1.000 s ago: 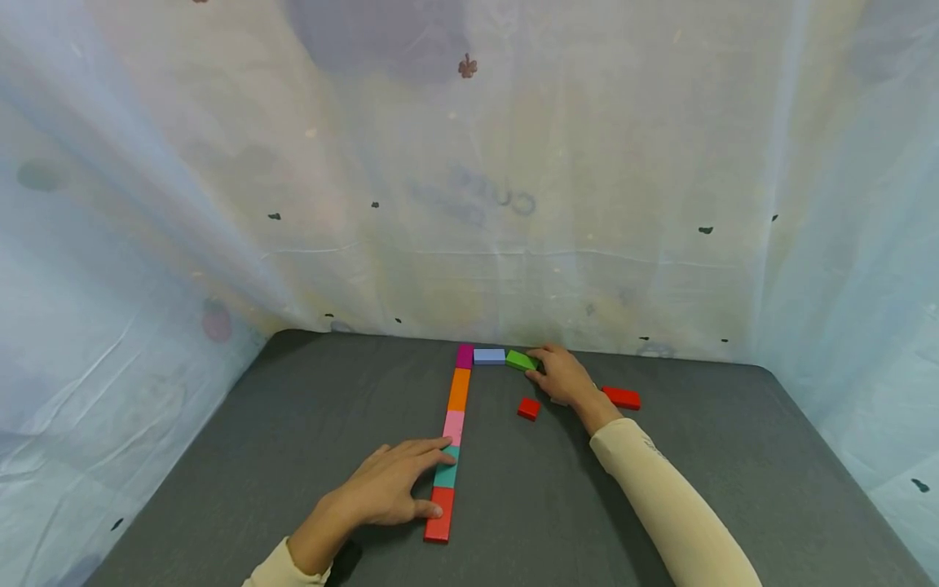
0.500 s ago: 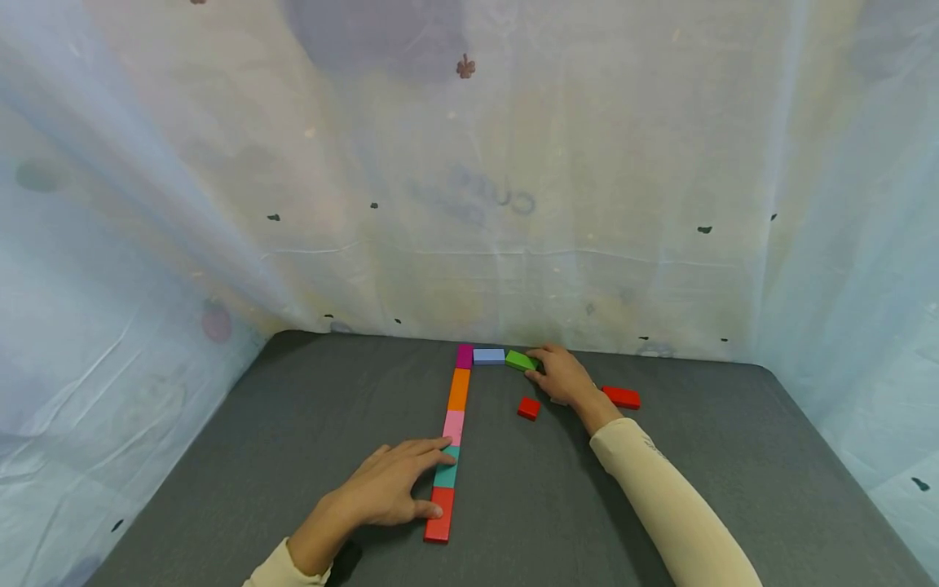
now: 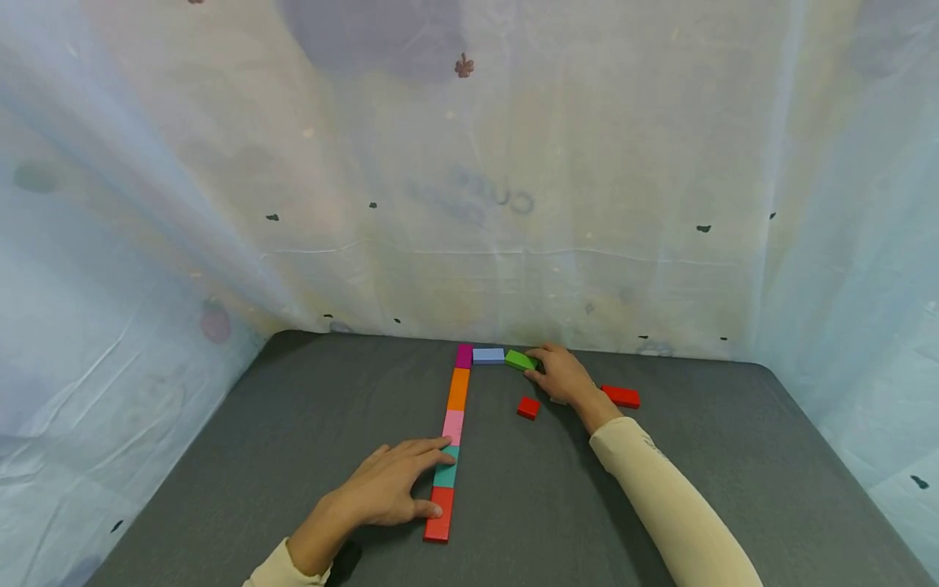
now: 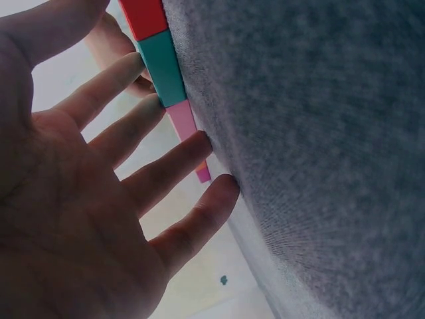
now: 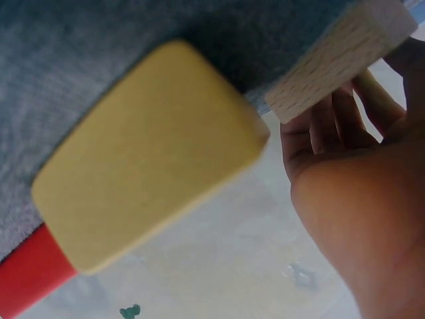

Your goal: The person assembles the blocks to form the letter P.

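Observation:
A straight row of flat blocks runs away from me: red, teal, pink, orange and magenta. From its far end a light blue block leads right, followed by a green block turned slightly askew. My left hand lies along the row with spread fingers, fingertips at the teal block and thumb over the red one. With thumb and index finger, my right hand pinches the green block's right end. In the right wrist view that block is hidden.
A small red block lies in front of my right hand, and a longer red block right of the wrist. The right wrist view shows a yellow block and a bare wooden block close by. A pale curtain hangs behind the table.

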The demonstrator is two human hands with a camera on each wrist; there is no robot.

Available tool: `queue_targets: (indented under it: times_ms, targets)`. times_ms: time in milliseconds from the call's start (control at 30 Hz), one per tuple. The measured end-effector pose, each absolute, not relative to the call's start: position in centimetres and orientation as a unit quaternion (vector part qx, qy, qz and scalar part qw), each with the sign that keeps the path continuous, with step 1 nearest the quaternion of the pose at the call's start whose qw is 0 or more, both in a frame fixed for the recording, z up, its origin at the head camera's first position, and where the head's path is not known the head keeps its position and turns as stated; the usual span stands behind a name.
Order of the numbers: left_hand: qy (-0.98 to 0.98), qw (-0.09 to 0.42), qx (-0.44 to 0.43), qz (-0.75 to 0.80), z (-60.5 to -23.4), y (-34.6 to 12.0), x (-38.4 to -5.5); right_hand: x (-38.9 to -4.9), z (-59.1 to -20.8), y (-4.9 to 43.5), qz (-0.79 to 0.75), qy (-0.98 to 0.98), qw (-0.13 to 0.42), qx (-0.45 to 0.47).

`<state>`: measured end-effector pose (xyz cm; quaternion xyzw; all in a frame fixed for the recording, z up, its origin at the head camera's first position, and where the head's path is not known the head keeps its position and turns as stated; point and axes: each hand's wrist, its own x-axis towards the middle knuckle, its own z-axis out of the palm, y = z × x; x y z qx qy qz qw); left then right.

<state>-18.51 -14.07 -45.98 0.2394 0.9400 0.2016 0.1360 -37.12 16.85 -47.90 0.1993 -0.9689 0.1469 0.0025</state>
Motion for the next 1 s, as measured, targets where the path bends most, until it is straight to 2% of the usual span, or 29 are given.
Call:
queue_targets:
  times_ms: [700, 1000]
  targets:
    - [0.938, 0.129, 0.247, 0.205, -46.0, -14.1, -18.6, -36.7, -47.9, 17.6, 0.145, -0.971, 0.011, 0.192]
    - [0.939, 0.125, 0.246, 0.207, -46.1, -14.2, -18.5, -35.8, -48.0, 19.6, 0.147, -0.965, 0.041, 0.215]
